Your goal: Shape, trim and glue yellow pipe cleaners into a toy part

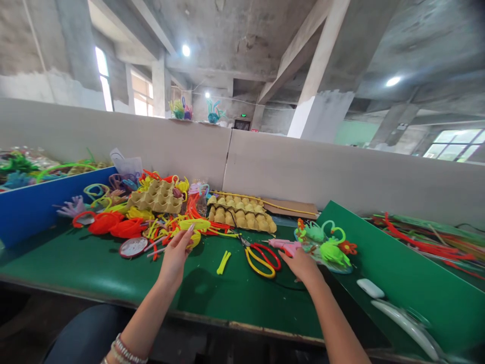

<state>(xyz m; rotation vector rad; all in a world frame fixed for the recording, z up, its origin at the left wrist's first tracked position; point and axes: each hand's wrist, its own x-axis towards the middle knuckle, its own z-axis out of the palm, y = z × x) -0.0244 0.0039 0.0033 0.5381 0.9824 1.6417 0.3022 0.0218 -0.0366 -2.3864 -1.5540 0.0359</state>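
Note:
My left hand (178, 251) is raised over the green table, thumb and fingers pinched on a yellow pipe-cleaner piece (195, 225). On the right, my right hand (301, 264) is closed around a pink glue gun (283, 245), whose nozzle points left. Beside it lie scissors (261, 259) with one red and one yellow handle loop. Short yellow pipe-cleaner strips (223, 263) rest on the table between my hands. Past the glue gun, a green pipe-cleaner swan (333, 252) stands on a plate among other fuzzy figures.
Egg-carton trays (161, 196) and loose coloured pipe cleaners (197, 207) crowd the back. A round red-rimmed dish (133, 247) sits at left. Blue (49, 202) and green (409, 273) dividers flank the table (113, 278). A white case (370, 288) lies at right.

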